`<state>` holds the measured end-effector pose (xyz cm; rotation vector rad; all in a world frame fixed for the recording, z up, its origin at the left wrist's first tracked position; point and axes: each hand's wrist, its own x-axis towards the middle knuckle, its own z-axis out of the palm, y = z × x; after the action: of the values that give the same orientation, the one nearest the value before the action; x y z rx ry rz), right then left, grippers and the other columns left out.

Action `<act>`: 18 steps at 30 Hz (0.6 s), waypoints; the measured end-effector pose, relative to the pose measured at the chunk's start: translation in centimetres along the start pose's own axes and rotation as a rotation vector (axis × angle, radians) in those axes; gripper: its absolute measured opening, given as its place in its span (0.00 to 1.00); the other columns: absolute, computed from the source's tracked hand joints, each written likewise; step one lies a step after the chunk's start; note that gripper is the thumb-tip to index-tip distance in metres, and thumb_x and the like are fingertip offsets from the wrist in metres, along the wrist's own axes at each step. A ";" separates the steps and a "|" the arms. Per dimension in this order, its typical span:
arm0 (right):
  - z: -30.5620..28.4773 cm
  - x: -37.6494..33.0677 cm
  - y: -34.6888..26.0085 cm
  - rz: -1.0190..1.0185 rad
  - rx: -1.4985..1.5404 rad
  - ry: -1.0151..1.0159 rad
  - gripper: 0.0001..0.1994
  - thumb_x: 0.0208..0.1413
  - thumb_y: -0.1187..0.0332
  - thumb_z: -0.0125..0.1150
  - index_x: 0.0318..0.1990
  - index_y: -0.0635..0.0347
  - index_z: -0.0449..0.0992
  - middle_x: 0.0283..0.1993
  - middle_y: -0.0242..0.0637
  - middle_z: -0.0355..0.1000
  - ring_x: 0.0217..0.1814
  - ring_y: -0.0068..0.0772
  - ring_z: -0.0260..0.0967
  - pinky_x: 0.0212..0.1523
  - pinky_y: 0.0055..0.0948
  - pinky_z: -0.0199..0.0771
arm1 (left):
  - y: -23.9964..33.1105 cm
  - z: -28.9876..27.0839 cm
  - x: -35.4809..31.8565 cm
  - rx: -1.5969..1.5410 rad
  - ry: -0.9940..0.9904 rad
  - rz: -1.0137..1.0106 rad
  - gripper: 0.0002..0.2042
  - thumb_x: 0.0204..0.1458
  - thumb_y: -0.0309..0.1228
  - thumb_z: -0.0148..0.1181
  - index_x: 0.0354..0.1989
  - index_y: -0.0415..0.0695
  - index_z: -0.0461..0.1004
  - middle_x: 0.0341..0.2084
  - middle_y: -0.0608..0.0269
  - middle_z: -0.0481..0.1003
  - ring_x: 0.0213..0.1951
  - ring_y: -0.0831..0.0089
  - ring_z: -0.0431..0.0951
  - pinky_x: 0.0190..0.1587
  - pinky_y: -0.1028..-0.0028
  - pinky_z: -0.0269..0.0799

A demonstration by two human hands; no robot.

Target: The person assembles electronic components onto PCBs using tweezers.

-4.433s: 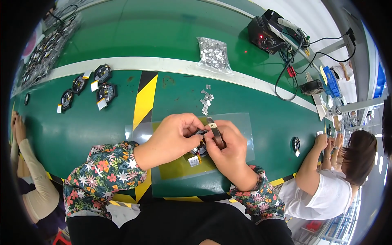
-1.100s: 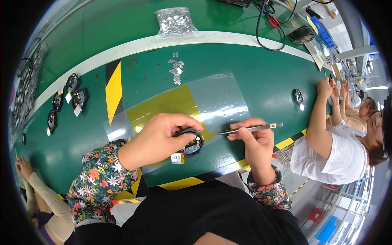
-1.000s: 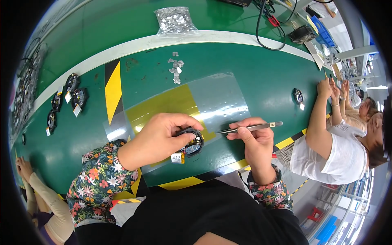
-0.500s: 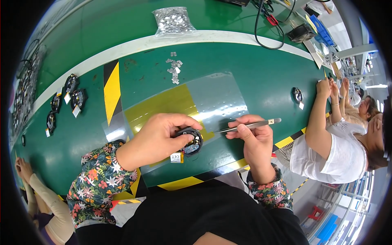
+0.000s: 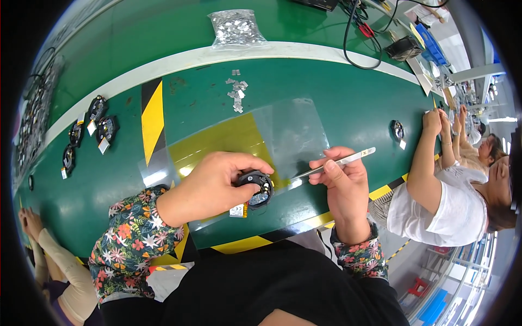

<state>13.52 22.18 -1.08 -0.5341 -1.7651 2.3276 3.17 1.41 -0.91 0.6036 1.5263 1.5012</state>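
Note:
My left hand is closed around a round black device housing with exposed electronics inside. From its lower side hangs a small white labelled pouch with a yellow edge, like a battery. To the right, my right hand pinches metal tweezers, their tips pointing left toward the housing but apart from it. Beneath both hands lies a clear sheet with a yellow-tinted part. Beyond the sheet, small silvery metal pieces are scattered on the green table.
A clear bag of silvery pieces lies past the white ledge. Several similar black housings sit at left, and one more housing at right. Cables run at the back. A co-worker sits at right; another person's hands show at left.
The tweezers have tilted more steeply, and my right hand has shifted slightly right. My left hand still holds the housing in nearly the same place; the whole view has shifted a little.

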 end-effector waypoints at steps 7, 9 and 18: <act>0.1 0.6 -0.5 0.039 0.027 0.006 0.09 0.53 0.71 0.52 0.42 0.61 0.65 0.33 0.44 0.72 0.29 0.29 0.70 0.29 0.23 0.72 | 0.0 -0.2 0.0 0.039 -0.015 -0.044 0.13 0.45 0.16 0.54 0.41 0.36 0.70 0.33 0.64 0.73 0.29 0.85 0.72 0.30 0.84 0.69; -0.1 0.7 -0.7 0.005 0.086 0.018 0.08 0.53 0.74 0.52 0.40 0.62 0.67 0.33 0.44 0.73 0.29 0.27 0.71 0.29 0.21 0.74 | 0.1 -0.2 -0.1 0.029 -0.023 -0.026 0.13 0.45 0.16 0.54 0.42 0.37 0.70 0.33 0.64 0.72 0.29 0.85 0.72 0.29 0.84 0.69; 2.5 1.7 -1.3 -0.034 -0.051 -0.120 0.09 0.53 0.72 0.52 0.41 0.62 0.66 0.32 0.44 0.72 0.28 0.27 0.71 0.26 0.19 0.69 | 0.2 -0.4 0.1 0.056 -0.049 -0.069 0.14 0.45 0.15 0.51 0.43 0.35 0.68 0.32 0.65 0.72 0.29 0.85 0.71 0.30 0.84 0.68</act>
<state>10.91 20.87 0.50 -0.3760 -1.8748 2.3431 2.70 1.34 -0.79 0.6103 1.5405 1.3862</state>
